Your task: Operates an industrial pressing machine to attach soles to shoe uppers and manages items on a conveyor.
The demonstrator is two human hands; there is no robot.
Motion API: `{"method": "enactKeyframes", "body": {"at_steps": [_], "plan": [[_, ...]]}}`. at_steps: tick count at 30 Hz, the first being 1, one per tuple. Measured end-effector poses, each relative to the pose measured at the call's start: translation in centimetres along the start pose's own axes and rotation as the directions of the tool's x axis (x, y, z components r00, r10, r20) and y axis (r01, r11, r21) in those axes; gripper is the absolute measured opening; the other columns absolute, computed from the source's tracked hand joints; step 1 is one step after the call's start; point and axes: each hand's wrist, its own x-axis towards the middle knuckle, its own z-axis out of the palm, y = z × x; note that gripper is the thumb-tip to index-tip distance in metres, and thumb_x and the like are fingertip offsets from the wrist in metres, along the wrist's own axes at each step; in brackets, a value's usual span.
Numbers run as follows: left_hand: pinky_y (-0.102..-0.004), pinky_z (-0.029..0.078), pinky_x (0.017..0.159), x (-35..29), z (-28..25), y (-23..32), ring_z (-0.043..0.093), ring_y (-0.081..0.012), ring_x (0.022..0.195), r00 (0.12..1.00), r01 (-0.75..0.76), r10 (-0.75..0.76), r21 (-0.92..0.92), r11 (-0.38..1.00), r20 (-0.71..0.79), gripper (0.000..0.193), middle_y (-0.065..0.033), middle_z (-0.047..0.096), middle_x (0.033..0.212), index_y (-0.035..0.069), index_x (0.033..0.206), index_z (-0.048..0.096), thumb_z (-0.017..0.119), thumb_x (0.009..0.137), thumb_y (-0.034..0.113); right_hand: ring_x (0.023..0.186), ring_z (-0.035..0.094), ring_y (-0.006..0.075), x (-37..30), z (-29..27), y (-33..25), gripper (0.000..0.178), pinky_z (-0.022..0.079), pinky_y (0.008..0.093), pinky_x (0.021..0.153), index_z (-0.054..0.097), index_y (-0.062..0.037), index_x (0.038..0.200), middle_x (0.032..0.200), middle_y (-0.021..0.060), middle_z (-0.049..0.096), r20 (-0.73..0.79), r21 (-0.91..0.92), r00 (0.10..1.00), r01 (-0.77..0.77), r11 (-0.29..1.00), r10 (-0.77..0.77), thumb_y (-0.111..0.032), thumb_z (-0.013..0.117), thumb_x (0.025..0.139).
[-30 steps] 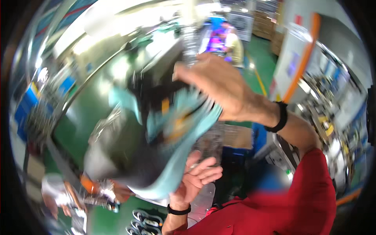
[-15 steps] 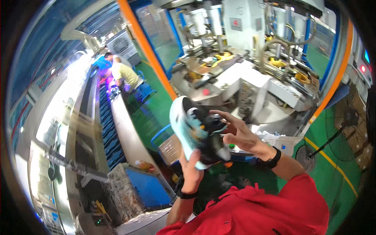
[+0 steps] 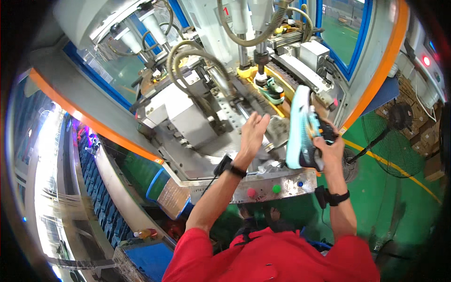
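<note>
My right hand (image 3: 330,151) grips a sneaker (image 3: 298,134) by its black side. The shoe has a pale mint and white sole and is held tilted, sole toward the left, at the machine's right front. My left hand (image 3: 253,134) is empty, fingers stretched and thumb apart, reaching over the front of the press machine (image 3: 191,120). Beyond it, a second sneaker (image 3: 271,90), mint and black, sits in the machine between yellow pads, beneath a vertical ram (image 3: 261,58).
A front panel (image 3: 225,193) carries a red, a green and a blue button. Orange posts (image 3: 101,132) frame the machine. A conveyor (image 3: 101,192) runs along the left, with a carton (image 3: 174,196) in a blue frame nearby. A floor fan (image 3: 394,141) stands at the right.
My view has turned right, toward the machine. My left hand has let go of the sneaker and moved over the machine. The right hand alone now holds the shoe, further right.
</note>
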Motion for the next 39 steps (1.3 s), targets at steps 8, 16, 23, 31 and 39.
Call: {"method": "enactKeyframes", "body": {"at_steps": [8,16,23,31,39], "plan": [[-0.0446,0.046,0.097,16.8,1.1,-5.4,0.057,-0.0442,0.11,0.905,0.248,-0.022,0.487,0.837,-0.424,0.073,-0.0322,0.058,0.117,-0.011,0.122,0.041,0.077,0.073,0.03,0.098,0.059,0.017,0.3,-3.3,-2.5,0.057,0.047,0.0303,0.092,0.052,0.0047,0.125,0.11,0.0106,0.061,-0.26,-0.329,0.963,-0.02,0.944,-0.07,-0.004,0.067,0.071],[-0.0439,0.052,0.084,18.1,-7.8,-5.4,0.064,-0.0382,0.097,0.871,0.291,-0.124,0.294,0.91,-0.476,0.034,-0.0255,0.063,0.104,-0.007,0.103,0.057,0.065,0.071,0.004,0.093,0.06,0.0169,10.5,2.4,-5.1,0.056,0.05,0.0291,0.084,0.057,0.006,0.12,0.106,0.0114,0.064,-0.028,-0.66,0.982,0.124,0.741,-0.189,-0.01,0.069,0.068],[-0.0379,0.056,0.071,-1.6,-16.0,3.3,0.065,-0.0187,0.084,0.918,0.355,-0.395,-0.476,0.805,0.016,0.031,-0.0079,0.065,0.098,-0.001,0.11,0.058,0.069,0.082,0.004,0.095,0.065,0.0327,23.1,22.7,0.2,0.055,0.051,0.0385,0.079,0.064,0.007,0.096,0.1,0.0245,0.067,0.315,-0.933,0.928,0.266,0.241,0.197,-0.035,0.077,0.063],[-0.0321,0.048,0.093,-25.3,-22.5,12.1,0.061,-0.0204,0.104,0.775,0.126,-0.418,-0.533,0.837,-0.474,0.055,-0.0114,0.061,0.114,-0.008,0.127,0.048,0.065,0.074,-0.005,0.098,0.067,0.0365,22.3,34.2,22.7,0.044,0.055,0.042,0.082,0.05,0.0014,0.116,0.103,0.0252,0.066,0.311,-0.929,0.945,0.279,0.243,0.103,-0.018,0.063,0.078],[-0.0318,0.052,0.083,-38.5,-20.8,7.2,0.064,-0.0197,0.094,0.31,-0.098,-0.404,-0.451,0.887,-0.861,0.045,-0.0099,0.062,0.107,-0.006,0.125,0.052,0.061,0.081,0.0,0.081,0.064,0.0428,10.1,32.5,13.1,0.019,0.051,0.0516,0.069,0.057,-0.0009,0.099,0.085,0.0258,0.065,0.752,-0.596,0.655,0.725,0.345,-0.076,-0.012,0.054,0.085]]}}
